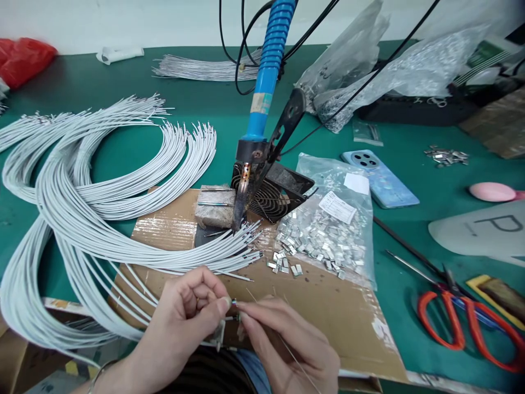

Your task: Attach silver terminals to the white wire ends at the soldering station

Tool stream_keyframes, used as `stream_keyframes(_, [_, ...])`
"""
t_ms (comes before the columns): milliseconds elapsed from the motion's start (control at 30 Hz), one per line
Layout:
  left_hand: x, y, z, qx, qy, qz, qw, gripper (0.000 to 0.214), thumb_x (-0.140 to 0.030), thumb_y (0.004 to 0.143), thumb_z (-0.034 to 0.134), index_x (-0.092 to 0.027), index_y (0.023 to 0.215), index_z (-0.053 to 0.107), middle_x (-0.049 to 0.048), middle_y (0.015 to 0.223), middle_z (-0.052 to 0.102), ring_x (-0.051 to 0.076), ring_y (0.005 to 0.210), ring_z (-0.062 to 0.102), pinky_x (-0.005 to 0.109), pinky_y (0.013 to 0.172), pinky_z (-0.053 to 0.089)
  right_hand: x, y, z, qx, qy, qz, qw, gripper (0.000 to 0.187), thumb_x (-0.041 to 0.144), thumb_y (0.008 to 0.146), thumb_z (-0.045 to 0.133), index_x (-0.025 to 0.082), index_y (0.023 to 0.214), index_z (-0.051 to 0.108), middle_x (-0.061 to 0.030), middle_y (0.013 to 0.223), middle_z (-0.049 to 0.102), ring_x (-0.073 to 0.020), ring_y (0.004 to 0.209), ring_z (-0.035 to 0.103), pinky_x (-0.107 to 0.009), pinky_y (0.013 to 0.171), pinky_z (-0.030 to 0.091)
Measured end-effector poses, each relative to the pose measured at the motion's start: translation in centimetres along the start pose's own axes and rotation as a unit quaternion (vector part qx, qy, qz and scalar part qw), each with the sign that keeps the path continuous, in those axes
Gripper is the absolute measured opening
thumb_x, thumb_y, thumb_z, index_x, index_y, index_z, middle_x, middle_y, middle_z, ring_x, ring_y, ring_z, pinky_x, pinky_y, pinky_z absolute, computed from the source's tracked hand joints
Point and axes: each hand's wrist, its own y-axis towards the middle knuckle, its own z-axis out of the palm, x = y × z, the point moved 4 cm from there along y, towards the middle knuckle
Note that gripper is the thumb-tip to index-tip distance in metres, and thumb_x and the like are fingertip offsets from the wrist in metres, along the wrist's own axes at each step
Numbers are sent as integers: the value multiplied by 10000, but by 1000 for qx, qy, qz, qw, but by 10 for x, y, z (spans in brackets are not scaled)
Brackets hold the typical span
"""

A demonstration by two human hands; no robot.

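Note:
My left hand [186, 312] and my right hand [287, 342] meet low over the cardboard sheet [328, 317], fingertips pinched together on a small metal piece at the end of a thin wire [233, 302]. Just beyond them the stripped ends of a white wire bundle [98, 230] fan out. A blue-handled soldering iron [266, 71] stands tip down in a holder above a sponge block [215, 208]. Loose metal clips [285, 265] lie to the right of the wire ends.
A clear bag of metal clips [332, 230] lies beside a small black fan [279, 194]. A phone [379, 178], orange-handled scissors [463, 320], a pink object [492, 191] and plastic bags [369, 60] sit to the right on the green table [123, 82].

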Motion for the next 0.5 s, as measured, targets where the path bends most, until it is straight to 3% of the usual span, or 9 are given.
stream_keyframes(267, [1,0,-1,-2,10,-3,1000,374,-489,901,818,-169,812,646,-87,578,469,71,513,251,184,485,245,0,-9,7,-79,4,0,997,302,53,893,745,309,981,878,-14,793,779,-155,667,683,-235,619,572])
stream_keyframes(500, [4,1,-1,-29,40,4,999,323,-428,894,813,-167,784,657,-70,573,496,76,513,305,196,494,248,-7,-6,0,-122,34,95,987,169,145,881,800,292,908,879,0,727,750,-132,575,694,-186,549,590])
